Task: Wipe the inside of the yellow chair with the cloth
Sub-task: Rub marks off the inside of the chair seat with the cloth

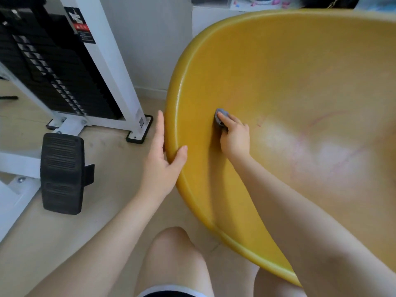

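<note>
The yellow chair is a large bowl-shaped shell filling the right of the view, its hollow facing me. Faint pink scribble marks cross its inner surface right of centre. My right hand reaches inside and presses a small grey cloth against the inner wall near the left rim. The cloth is bunched under my fingers, and only its top part shows. My left hand grips the chair's left rim, thumb inside and fingers along the outer edge.
A white gym machine frame with a black weight stack stands at the left. Its black foot pedal lies on the beige floor. My bare knees are below the chair's lower rim. A white wall is behind.
</note>
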The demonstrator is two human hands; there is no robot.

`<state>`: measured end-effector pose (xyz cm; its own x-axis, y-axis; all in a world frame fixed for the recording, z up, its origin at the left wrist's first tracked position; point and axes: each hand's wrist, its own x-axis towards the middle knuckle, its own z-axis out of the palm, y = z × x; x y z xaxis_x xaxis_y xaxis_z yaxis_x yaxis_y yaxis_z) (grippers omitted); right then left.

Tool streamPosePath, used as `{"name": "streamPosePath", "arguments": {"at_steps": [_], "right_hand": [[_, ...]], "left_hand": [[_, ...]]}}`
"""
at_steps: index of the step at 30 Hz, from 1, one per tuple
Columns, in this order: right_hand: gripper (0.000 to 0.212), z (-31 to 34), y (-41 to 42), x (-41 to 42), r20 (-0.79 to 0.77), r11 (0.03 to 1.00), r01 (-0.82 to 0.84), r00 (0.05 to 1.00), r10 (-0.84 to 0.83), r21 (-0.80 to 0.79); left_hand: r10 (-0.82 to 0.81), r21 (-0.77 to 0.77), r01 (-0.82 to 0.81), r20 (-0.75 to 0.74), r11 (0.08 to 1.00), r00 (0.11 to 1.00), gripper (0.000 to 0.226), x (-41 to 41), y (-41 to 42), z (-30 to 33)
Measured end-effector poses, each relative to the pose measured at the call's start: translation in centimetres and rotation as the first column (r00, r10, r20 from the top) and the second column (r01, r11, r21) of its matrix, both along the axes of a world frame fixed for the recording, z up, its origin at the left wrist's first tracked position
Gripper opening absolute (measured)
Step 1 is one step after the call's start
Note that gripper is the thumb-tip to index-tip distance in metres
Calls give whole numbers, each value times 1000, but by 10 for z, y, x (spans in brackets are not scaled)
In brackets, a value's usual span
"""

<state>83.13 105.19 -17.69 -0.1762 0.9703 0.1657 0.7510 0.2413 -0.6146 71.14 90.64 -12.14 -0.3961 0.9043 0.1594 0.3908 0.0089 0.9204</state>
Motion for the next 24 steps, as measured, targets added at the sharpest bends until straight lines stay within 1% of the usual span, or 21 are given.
{"name": "streamPosePath", "arguments": {"at_steps": [1, 2, 3, 4, 5, 6, 7, 8, 9, 10, 13, 14, 16, 19, 21, 24], "right_hand": [[58, 0, 4, -2, 15, 1000, 17, 1000, -17, 9], [56, -1, 2, -1, 35, 1000, 14, 999, -15, 24], [53, -3, -4, 1, 59, 999, -7, 998, 5, 41], [50, -8, -13, 5, 78, 998, -40, 996, 36, 51], [47, -14, -24, 12, 86, 995, -80, 993, 75, 58], [45, -19, -40, 21, 77, 990, -128, 989, 124, 58], [44, -24, -57, 32, 60, 982, -178, 983, 174, 70], [44, -29, -75, 41, 43, 973, -216, 976, 213, 86], [44, -33, -89, 49, 34, 966, -243, 970, 241, 90], [45, -34, -98, 52, 31, 963, -259, 966, 257, 81], [45, -28, -83, 41, 39, 965, -237, 971, 234, 110], [45, -26, -69, 32, 37, 969, -207, 978, 204, 138], [46, -19, -37, 13, 29, 983, -95, 995, 92, 158], [51, -15, 8, -1, 63, 994, 80, 994, -85, 70], [52, -13, 21, -2, 81, 993, 101, 991, -106, 59], [47, -19, 9, 9, 113, 999, 33, 993, -37, 39]], "left_hand": [[10, 14, -8, -135, 1000, 991, 76, 0, 1, 3], [22, 47, -7, -320, 999, 947, 75, -1, 3, 5], [31, 82, 14, -525, 997, 850, 72, -3, 6, 8], [33, 93, 46, -701, 995, 712, 71, -4, 11, 11], [9, 58, 69, -826, 996, 564, 70, -3, 16, 17], [-41, -10, 76, -904, 997, 425, 70, -1, 19, 24], [-119, -103, 67, -942, 992, 314, 72, 2, 21, 30], [-208, -203, 44, -950, 978, 231, 76, 5, 22, 36], [-290, -293, 8, -938, 956, 191, 82, 9, 22, 40], [-340, -348, -24, -926, 937, 164, 88, 11, 23, 42], [-435, -435, -134, -900, 891, 30, 103, 17, 27, 45], [-455, -450, -154, -890, 879, 4, 106, 18, 28, 44], [-497, -487, -173, -867, 856, -17, 111, 21, 31, 44], [-568, -550, -198, -821, 812, -49, 114, 26, 36, 40], [-609, -585, -213, -791, 783, -66, 115, 30, 39, 39], [-652, -625, -229, -755, 746, -66, 120, 35, 45, 36]]}}
